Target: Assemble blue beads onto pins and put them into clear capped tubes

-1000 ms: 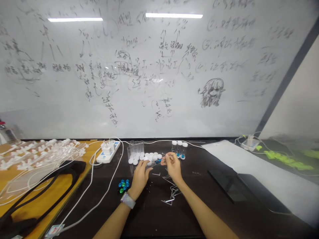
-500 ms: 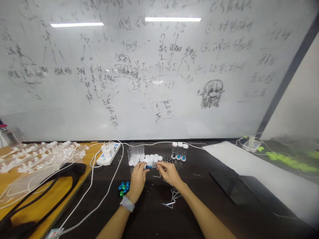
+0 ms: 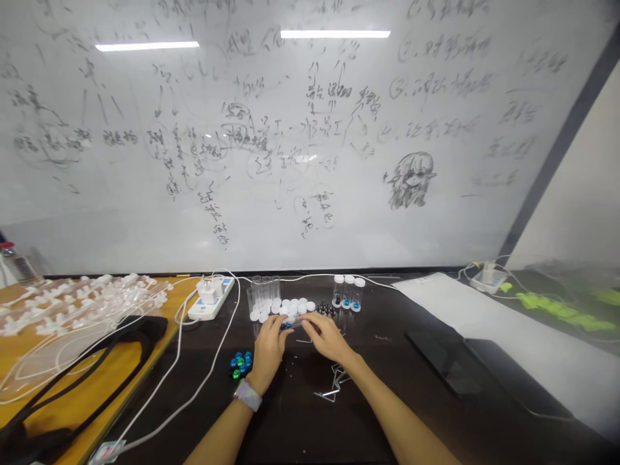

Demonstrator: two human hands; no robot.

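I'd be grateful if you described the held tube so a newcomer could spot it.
Below the whiteboard is a dark table; near its middle, the left hand and right hand nearly meet before some white caps. The clear tube is between them, held sideways, whereas the other tubes stand upright.

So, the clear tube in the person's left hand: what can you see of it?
The clear tube is small and see-through, glass or plastic by its look. It lies roughly sideways, one end gripped in the left hand, the right hand at the other and seemingly touching it. A dark blue piece shows near the left hand, apparently inside. White caps sit just beyond. The hands hide its ends, so whether it is capped cannot be told.
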